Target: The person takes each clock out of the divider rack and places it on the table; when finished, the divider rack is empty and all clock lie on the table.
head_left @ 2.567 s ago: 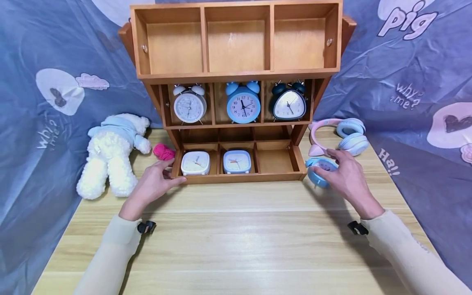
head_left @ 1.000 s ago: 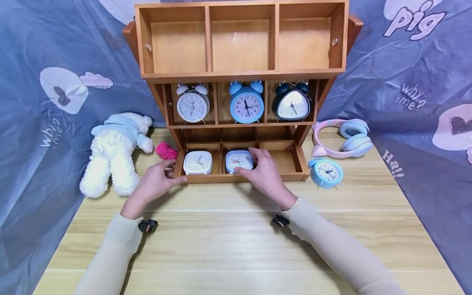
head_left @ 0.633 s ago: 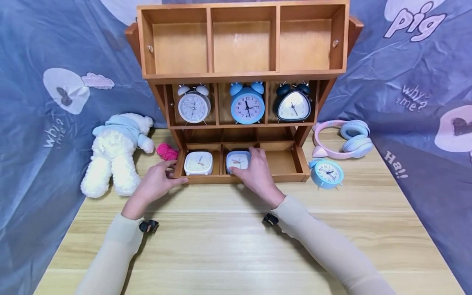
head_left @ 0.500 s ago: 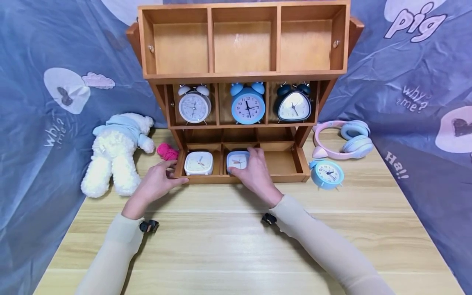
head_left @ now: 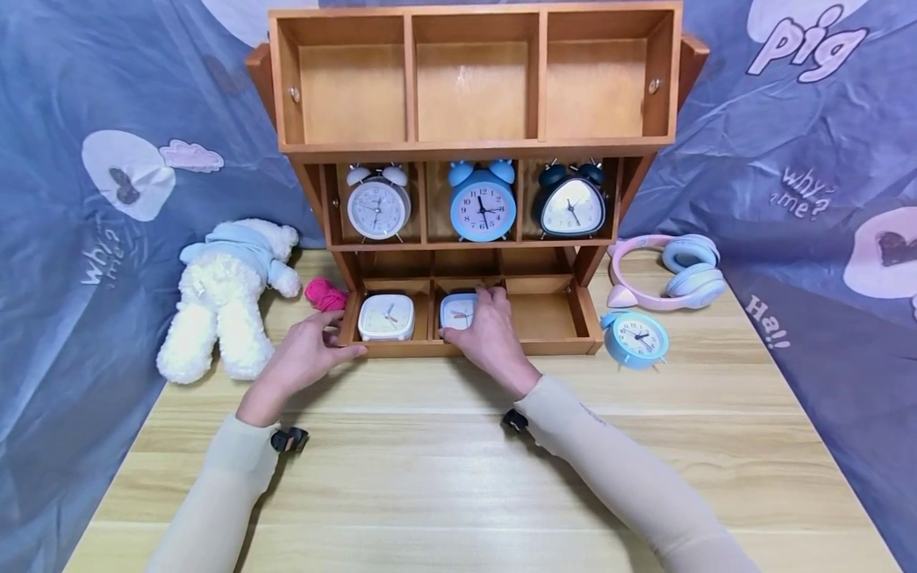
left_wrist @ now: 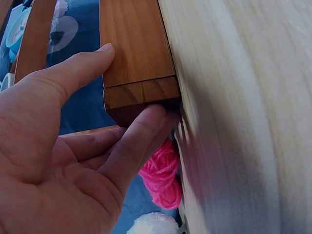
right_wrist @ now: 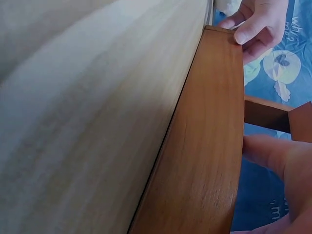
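A wooden shelf rack (head_left: pixel 476 146) with three tiers of compartments stands on the table. My left hand (head_left: pixel 301 362) holds the front left corner of its bottom tray (left_wrist: pixel 139 63), thumb on the front face and fingers at the side. Over the middle compartment of that tray, my right hand (head_left: pixel 494 334) grips a blue-rimmed square clock (head_left: pixel 455 309), with the thumb at its near left and fingers at its far right. The hand hides the clock's right half. A white square clock (head_left: pixel 386 317) sits in the left compartment; the right one holds nothing.
Three twin-bell alarm clocks (head_left: pixel 483 211) fill the middle tier. A light-blue alarm clock (head_left: pixel 636 338) stands right of the rack, before pink cat-ear headphones (head_left: pixel 691 278). To the left lie pink yarn (head_left: pixel 325 294) and a white plush bear (head_left: pixel 225 306).
My right hand has left the light-blue alarm clock beside the rack and moved left to the square clock in the middle compartment, covering more of it. My left hand keeps its hold.
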Demonstrator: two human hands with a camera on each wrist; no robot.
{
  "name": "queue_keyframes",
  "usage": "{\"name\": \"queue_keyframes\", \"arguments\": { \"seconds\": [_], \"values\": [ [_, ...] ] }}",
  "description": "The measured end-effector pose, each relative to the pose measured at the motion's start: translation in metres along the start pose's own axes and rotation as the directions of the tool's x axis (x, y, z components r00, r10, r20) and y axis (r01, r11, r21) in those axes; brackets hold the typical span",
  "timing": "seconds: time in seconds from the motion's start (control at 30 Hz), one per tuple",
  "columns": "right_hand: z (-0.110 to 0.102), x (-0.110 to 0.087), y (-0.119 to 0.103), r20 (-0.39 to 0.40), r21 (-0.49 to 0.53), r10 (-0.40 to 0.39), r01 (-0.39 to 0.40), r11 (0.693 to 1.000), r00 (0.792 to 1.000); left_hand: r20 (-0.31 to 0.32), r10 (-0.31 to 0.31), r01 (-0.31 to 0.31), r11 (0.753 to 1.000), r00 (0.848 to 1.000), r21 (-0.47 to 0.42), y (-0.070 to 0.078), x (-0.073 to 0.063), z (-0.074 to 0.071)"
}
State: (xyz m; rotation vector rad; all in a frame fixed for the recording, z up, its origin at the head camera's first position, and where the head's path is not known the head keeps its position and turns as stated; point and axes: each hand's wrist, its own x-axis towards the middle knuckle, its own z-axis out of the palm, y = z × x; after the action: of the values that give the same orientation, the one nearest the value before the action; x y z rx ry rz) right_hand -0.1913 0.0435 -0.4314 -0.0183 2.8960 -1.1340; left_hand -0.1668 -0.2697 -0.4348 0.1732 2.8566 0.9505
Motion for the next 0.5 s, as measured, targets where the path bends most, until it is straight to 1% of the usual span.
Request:
{"name": "queue_keyframes", "arguments": {
  "seconds": [0.1, 0.2, 0.27, 0.33, 0.43, 0.5],
  "values": [
    [0.003, 0.005, 0.002, 0.001, -0.012, -0.004, 0.004, 1.000, 1.000, 0.001, -0.001, 0.001, 1.000, 1.000, 0.004, -0.001, 0.000, 0.000],
    [0.011, 0.015, 0.011, -0.007, -0.034, -0.011, 0.011, 0.999, 1.000, 0.001, -0.002, 0.002, 1.000, 1.000, 0.004, -0.001, 0.000, 0.000],
    [0.020, 0.023, 0.021, -0.025, -0.057, -0.019, 0.018, 0.998, 1.000, 0.001, -0.002, 0.002, 1.000, 1.000, 0.004, -0.001, 0.001, 0.000],
    [0.025, 0.028, 0.026, -0.024, -0.063, -0.025, 0.023, 0.998, 0.999, 0.000, -0.001, 0.001, 1.000, 1.000, 0.003, -0.001, 0.001, 0.000],
    [0.031, 0.033, 0.034, -0.039, -0.064, -0.038, 0.035, 0.997, 0.999, -0.001, 0.000, 0.000, 1.000, 1.000, 0.005, -0.001, 0.001, 0.000],
    [0.031, 0.034, 0.035, -0.041, -0.056, -0.044, 0.042, 0.998, 0.998, -0.001, 0.001, -0.001, 1.000, 1.000, 0.003, -0.001, 0.001, 0.000]
  ]
}}
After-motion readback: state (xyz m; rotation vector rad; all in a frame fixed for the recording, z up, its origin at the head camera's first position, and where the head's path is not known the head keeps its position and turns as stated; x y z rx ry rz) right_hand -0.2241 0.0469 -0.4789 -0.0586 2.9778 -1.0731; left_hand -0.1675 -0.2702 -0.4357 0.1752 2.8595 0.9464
